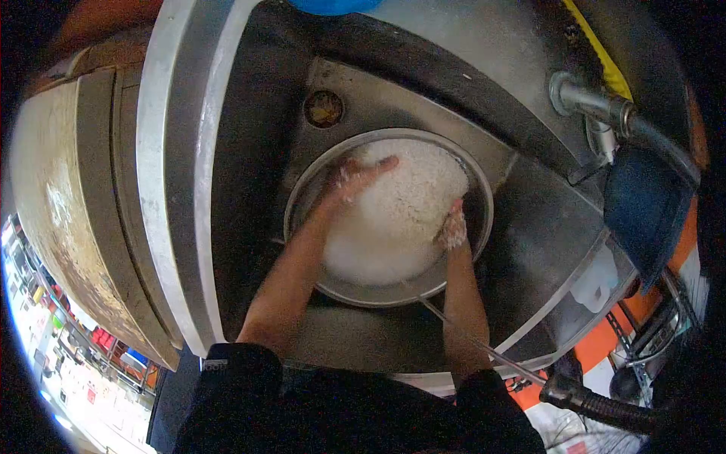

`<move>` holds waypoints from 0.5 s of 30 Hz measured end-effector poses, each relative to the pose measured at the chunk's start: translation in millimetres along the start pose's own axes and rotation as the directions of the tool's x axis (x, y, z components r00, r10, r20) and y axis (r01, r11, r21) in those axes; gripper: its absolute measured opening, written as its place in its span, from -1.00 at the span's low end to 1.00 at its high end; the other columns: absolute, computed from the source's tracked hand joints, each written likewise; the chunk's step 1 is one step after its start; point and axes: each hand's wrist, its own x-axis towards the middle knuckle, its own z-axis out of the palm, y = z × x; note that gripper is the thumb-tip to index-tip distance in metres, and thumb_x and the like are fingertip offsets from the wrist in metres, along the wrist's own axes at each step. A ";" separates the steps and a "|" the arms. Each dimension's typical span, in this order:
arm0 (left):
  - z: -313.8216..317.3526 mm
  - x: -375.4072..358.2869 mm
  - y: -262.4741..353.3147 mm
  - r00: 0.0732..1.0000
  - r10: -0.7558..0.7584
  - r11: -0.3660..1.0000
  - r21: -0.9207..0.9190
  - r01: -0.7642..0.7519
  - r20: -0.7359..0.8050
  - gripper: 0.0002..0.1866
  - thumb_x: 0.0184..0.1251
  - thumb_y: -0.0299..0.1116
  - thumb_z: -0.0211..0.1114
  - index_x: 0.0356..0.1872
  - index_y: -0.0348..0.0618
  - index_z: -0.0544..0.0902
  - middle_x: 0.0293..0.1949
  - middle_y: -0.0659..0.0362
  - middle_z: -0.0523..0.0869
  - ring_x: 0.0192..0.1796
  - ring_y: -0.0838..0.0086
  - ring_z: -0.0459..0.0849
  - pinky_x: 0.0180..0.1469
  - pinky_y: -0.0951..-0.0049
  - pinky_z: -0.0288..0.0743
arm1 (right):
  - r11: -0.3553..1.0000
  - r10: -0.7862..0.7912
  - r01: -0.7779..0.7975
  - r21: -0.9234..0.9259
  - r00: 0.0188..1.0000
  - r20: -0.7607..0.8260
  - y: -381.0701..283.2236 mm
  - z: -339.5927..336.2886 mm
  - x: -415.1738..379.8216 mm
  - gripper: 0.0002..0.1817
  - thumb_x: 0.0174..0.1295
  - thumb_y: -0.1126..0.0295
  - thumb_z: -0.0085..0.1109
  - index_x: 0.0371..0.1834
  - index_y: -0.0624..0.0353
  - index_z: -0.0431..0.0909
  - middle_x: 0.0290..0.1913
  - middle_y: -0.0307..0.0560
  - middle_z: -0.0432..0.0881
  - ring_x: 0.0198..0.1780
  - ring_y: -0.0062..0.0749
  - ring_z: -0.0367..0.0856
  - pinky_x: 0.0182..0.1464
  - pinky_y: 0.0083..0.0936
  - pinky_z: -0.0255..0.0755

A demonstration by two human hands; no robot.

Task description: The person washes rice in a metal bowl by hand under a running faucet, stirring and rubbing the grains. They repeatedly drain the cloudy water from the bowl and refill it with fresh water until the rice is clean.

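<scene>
A large round metal bowl [297,198] sits in a steel sink [340,329]. It holds white rice [412,189], with cloudy white water over the lower part. My left hand [359,178] is at the rice on the bowl's left side, thumb apart from the other fingers, grains stuck to the skin. At the right side of the rice is my right hand [454,225], also covered with grains, its fingers mostly hidden. A thin stream or rod [484,346] crosses the bowl's lower rim from a black hose sprayer [567,393].
The sink's drain [324,109] lies beyond the bowl at the upper left. A metal tap [590,98] and a dark cloth [649,204] are at the right. Part of a blue object [336,6] shows at the top edge. A worn board [64,212] stands left of the sink.
</scene>
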 end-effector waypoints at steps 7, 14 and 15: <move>-3.7 10.2 6.9 0.951 -0.029 0.999 0.047 0.016 0.309 -0.22 0.02 0.15 0.27 0.17 -0.21 0.37 0.17 0.03 0.39 0.18 0.22 0.36 0.21 0.22 0.25 | 0.962 0.140 -0.144 0.233 0.990 0.036 -12.3 47.2 6.3 -0.18 0.16 -0.12 -0.02 0.34 0.21 0.04 0.27 0.00 0.25 0.25 -0.16 0.25 0.21 -0.27 0.24; 2.4 -83.9 55.3 0.872 0.138 0.985 0.027 -0.170 0.470 -0.28 0.12 0.08 0.23 0.21 -0.19 0.33 0.22 0.02 0.35 0.24 0.21 0.31 0.27 0.20 0.18 | 0.996 -0.009 0.002 0.087 0.996 0.084 13.0 57.6 -73.6 -0.32 0.25 0.05 -0.08 0.33 0.22 0.06 0.27 -0.02 0.25 0.25 -0.25 0.26 0.20 -0.32 0.25; 2.8 -102.5 64.7 0.870 0.175 0.980 0.006 -0.200 0.461 -0.29 0.13 0.07 0.22 0.21 -0.19 0.32 0.22 0.01 0.34 0.25 0.21 0.30 0.28 0.20 0.17 | 0.998 -0.051 0.048 0.039 0.996 0.074 5.7 68.8 -97.9 -0.34 0.26 0.07 -0.08 0.33 0.22 0.06 0.27 -0.03 0.25 0.25 -0.27 0.26 0.20 -0.33 0.25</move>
